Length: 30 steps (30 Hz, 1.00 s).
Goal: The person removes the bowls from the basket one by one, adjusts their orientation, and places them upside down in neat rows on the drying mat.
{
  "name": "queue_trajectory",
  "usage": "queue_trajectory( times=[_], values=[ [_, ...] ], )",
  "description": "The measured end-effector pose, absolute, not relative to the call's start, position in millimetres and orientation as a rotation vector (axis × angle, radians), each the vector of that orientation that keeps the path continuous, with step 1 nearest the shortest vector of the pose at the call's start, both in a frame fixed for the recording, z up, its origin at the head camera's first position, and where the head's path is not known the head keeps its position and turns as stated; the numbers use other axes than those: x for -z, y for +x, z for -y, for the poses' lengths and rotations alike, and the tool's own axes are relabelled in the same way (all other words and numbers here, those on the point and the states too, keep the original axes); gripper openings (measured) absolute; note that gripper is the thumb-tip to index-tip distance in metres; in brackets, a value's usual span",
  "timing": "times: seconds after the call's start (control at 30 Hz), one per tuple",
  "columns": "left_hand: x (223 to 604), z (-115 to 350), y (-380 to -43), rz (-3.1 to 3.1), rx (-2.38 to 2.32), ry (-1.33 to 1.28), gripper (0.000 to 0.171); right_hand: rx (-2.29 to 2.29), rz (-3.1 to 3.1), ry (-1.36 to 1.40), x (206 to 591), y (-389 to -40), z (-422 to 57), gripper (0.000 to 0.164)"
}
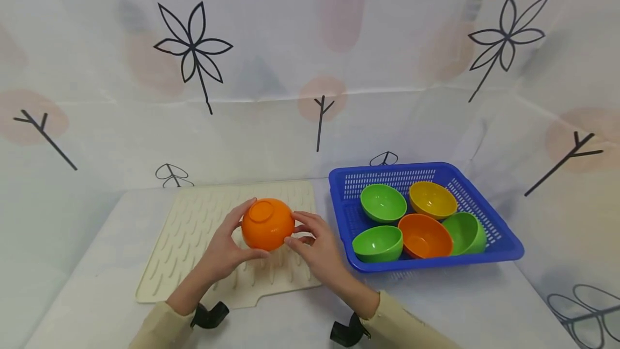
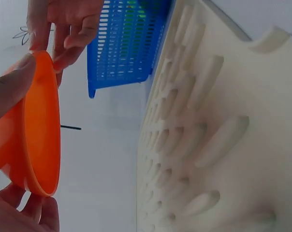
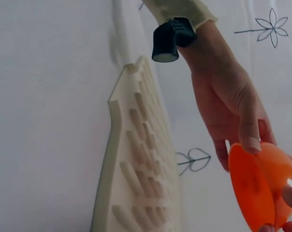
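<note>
An orange bowl (image 1: 267, 225) is held upside down above the cream drying mat (image 1: 189, 236), its round foot facing up. My left hand (image 1: 227, 246) grips its left side, with the thumb along the lower edge. On the right side, my right hand (image 1: 317, 246) pinches the rim between thumb and fingers. In the left wrist view the bowl (image 2: 42, 130) shows its open mouth turned toward the pegged mat (image 2: 262, 96), apart from it. The right wrist view shows the same bowl (image 3: 255, 183) between both hands.
A blue plastic basket (image 1: 339, 214) stands to the right, holding several bowls: green ones (image 1: 382, 203), a yellow one (image 1: 432, 200) and another orange one (image 1: 425, 236). A white patterned cloth (image 1: 271, 139) hangs behind and at the sides. The white table surface (image 1: 97, 268) surrounds the mat.
</note>
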<state>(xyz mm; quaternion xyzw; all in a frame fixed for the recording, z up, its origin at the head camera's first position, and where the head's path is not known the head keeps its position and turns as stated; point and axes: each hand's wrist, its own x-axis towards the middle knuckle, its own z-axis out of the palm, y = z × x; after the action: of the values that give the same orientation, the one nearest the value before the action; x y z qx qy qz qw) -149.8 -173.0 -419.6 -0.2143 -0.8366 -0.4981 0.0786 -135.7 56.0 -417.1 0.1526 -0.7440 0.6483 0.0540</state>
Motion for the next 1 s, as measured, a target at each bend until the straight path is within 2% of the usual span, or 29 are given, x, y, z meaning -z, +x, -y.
queue_trajectory(
  times=[0.23,0.5,0.77,1.0],
  values=[
    [426,181,-157,2.557,1.513,-0.553,0.099,-2.130,2.161,0.341,427,-153,-35,0.045],
    [436,203,-176,2.558,1.524,-0.418,0.088,-2.121,2.164,0.323,439,-182,-4,0.043],
    [445,218,-190,2.567,1.461,-0.256,0.091,-2.091,2.256,0.217,452,-200,23,0.039],
    [449,226,-198,2.537,1.443,-0.063,0.093,-2.065,2.338,0.244,455,-207,37,0.034]
  ],
)
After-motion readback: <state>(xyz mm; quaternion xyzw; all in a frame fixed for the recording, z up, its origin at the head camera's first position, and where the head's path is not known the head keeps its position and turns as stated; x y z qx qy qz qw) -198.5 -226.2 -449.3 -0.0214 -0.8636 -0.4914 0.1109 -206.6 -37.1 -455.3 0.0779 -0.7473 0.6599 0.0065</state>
